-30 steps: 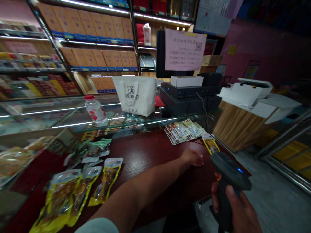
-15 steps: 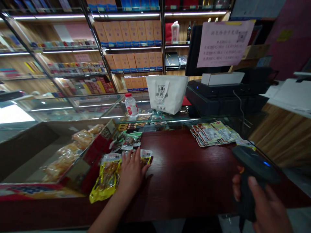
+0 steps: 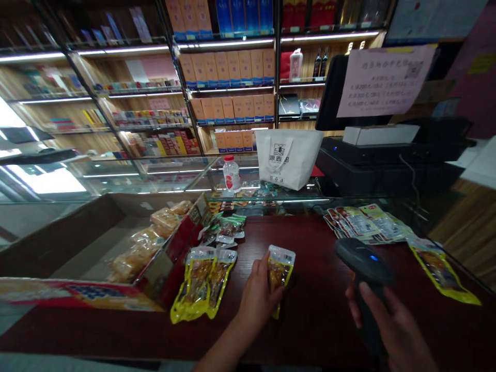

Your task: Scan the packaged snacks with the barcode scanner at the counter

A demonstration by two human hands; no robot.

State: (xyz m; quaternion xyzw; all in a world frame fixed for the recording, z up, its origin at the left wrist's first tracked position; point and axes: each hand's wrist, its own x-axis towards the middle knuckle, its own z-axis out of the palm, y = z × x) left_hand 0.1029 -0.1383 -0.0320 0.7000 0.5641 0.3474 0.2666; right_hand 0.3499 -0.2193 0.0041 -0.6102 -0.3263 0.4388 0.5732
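Note:
My left hand point(image 3: 259, 292) is closed on a yellow-edged snack packet point(image 3: 280, 266), held over the middle of the dark red counter point(image 3: 310, 310). In my right hand point(image 3: 387, 320) is a black barcode scanner point(image 3: 364, 261) with a blue light, its head pointing left toward the packet. Left of my left hand lie similar yellow packets point(image 3: 201, 281), side by side. Small green-and-clear packets point(image 3: 228, 229) sit behind them. Another yellow packet point(image 3: 444, 271) rests on the counter's right side, near a fanned pile of flat pouches point(image 3: 366, 222).
An open cardboard box point(image 3: 163, 268) with wrapped bread stands on the left. Behind the counter are a red-capped bottle point(image 3: 231, 174), a white bag point(image 3: 289, 157), and a monitor point(image 3: 333, 93) with a pink notice. Stocked shelves point(image 3: 232, 93) line the back.
My left hand has moved right from the yellow packets and now grips one. The scanner has moved left. The camera view has shifted left, bringing more of the box into sight.

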